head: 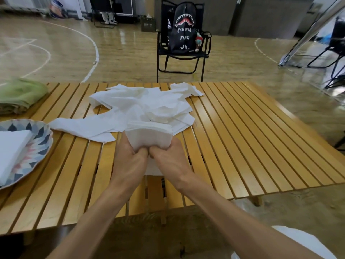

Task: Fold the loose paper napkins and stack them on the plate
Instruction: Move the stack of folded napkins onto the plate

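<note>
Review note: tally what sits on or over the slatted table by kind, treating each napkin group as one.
Patterned ceramic plate: 1
Folded white napkin stack on plate: 1
Loose white paper napkin pile: 1
Folded white napkin held by left hand and right hand: 1
Folded green cloth: 1
Total: 5

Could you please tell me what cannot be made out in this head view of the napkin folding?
- Fingers behind the held napkin: hidden by the paper; left hand and right hand show only their backs.
- Plate: cut off by the left edge.
- Green cloth: blurred.
- Count in the loose napkin pile: overlapping sheets.
</note>
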Demonstrator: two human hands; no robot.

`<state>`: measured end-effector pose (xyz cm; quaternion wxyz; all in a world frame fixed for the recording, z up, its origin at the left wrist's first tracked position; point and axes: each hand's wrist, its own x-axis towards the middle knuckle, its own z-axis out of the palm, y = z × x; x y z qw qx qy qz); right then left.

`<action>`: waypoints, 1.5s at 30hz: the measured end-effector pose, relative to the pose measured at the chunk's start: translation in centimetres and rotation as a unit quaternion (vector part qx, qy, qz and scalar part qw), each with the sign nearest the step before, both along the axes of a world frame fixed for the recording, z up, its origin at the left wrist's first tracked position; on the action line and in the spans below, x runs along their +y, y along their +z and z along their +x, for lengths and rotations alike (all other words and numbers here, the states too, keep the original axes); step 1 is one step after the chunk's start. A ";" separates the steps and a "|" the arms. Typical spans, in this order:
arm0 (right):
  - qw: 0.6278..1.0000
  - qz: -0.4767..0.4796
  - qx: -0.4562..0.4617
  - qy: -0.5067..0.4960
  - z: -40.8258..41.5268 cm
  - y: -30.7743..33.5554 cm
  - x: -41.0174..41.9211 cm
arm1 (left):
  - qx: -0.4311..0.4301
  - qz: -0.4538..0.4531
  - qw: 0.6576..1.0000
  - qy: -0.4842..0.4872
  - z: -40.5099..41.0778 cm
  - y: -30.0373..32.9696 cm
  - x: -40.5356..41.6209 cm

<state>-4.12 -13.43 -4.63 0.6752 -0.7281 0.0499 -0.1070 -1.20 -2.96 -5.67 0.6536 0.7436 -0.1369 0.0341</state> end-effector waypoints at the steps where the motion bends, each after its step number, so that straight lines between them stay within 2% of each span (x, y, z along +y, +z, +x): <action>1: 1.000 -0.003 0.000 -0.002 0.0 0.0 0.1 | -0.002 0.004 1.000 0.002 0.0 0.1 0.0; 11: 1.000 0.014 -0.015 -0.023 -1.8 3.7 0.9 | 0.011 -0.004 1.000 -0.002 -1.6 3.8 1.2; 16: 0.999 0.027 0.035 -0.017 -1.6 5.5 3.5 | 0.023 0.030 0.999 0.022 -2.5 5.9 4.0; 20: 0.992 0.060 0.094 0.053 0.7 6.2 7.5 | 0.051 0.085 0.989 0.110 -1.3 6.8 10.3; 23: 0.984 0.049 0.140 0.098 3.0 5.6 12.0 | 0.076 0.115 0.974 0.177 0.2 6.6 16.4; 28: 0.966 0.064 0.200 0.151 7.5 4.4 20.4 | 0.106 0.192 0.945 0.244 3.4 6.3 24.3; 35: 0.968 -0.012 0.210 0.136 13.4 2.1 27.4 | 0.130 0.299 0.907 0.265 8.6 3.9 29.9; 41: 0.956 -0.197 0.176 0.126 15.3 0.1 28.6 | 0.110 0.366 0.882 0.275 10.4 1.0 31.3; 45: 0.953 -0.229 0.157 0.124 15.6 -1.1 29.1 | 0.099 0.391 0.868 0.290 11.0 -0.4 31.1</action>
